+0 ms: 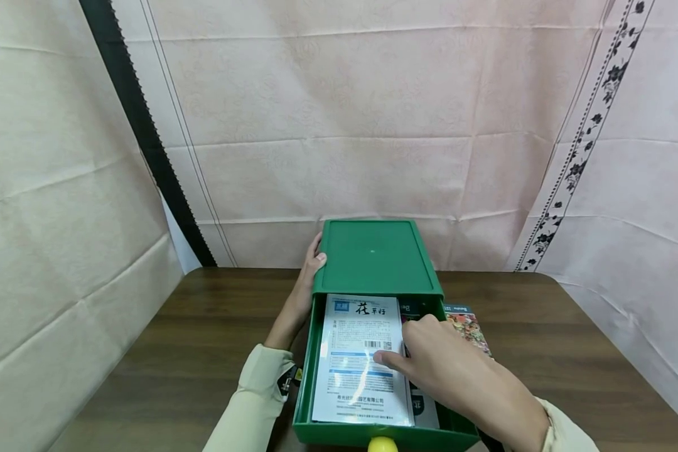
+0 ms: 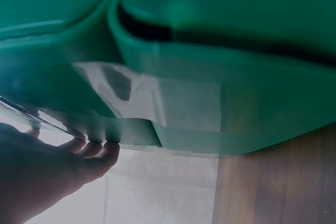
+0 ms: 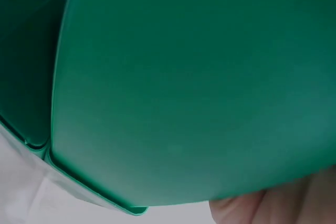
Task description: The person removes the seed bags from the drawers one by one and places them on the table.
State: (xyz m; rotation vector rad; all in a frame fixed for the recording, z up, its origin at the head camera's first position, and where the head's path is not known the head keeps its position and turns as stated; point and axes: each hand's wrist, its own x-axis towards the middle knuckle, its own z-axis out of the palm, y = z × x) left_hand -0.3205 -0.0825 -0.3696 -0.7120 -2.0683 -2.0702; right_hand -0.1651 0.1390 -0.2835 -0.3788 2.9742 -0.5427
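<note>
A green drawer box (image 1: 373,257) stands on the table with its drawer (image 1: 309,383) pulled out. In the drawer lies a white printed packet (image 1: 353,402) with blue bands and a barcode, a darker packet (image 1: 426,411) partly under its right edge. My left hand (image 1: 307,276) rests against the box's left side, its fingertips (image 2: 111,149) along the wall in the left wrist view. My right hand (image 1: 435,351) reaches into the drawer's right half, thumb over the white packet; its other fingers are mostly hidden, so I cannot tell whether they grip anything.
A packet with a flower picture (image 1: 469,326) lies on the brown wooden table (image 1: 215,351) right of the drawer. The drawer front carries a yellow knob (image 1: 382,444). A pale cloth (image 1: 344,125) hangs behind the table and at both sides.
</note>
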